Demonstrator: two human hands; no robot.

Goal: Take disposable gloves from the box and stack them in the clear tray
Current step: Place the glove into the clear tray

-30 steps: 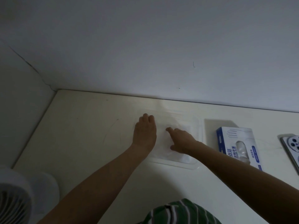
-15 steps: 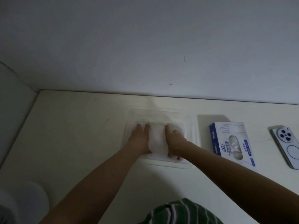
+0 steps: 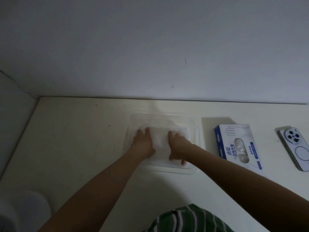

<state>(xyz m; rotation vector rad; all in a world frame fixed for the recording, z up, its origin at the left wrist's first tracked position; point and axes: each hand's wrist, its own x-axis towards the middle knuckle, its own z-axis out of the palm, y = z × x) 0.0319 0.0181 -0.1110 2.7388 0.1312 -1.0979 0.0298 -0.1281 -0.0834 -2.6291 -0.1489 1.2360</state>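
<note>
Single head view; lighting is dim.

The clear tray (image 3: 196, 129) sits on the counter (image 3: 75, 139) at centre frame, slightly right of middle, its far rim close to the wall (image 3: 150, 47). Inside it lies a pale, translucent stack of gloves (image 3: 160, 144), covering most of the tray floor. Individual gloves cannot be distinguished.

The left hand (image 3: 144, 143) lies palm down on the left part of the stack, fingers stretched forward and close together, gripping nothing. The right hand (image 3: 178, 146) lies palm down on the right part of the stack, fingers likewise extended toward the wall, with one digit spread near the tray's near rim. It pinches nothing visible. Both hands touch the gloves, and a strip of the stack shows between them. Both forearms run in from the lower edge of the frame.

The glove box (image 3: 237, 144), white with blue ends and printing, lies flat on the counter just right of the tray, apart from it. Its oval opening faces up, with clear material showing inside.

A phone (image 3: 296, 148) lies camera side up at the right edge of the frame, beyond the box and apart from it.

A green striped garment (image 3: 189, 220) shows at bottom centre. A pale rounded object (image 3: 28, 210) sits at lower left, too dim to identify.
</note>
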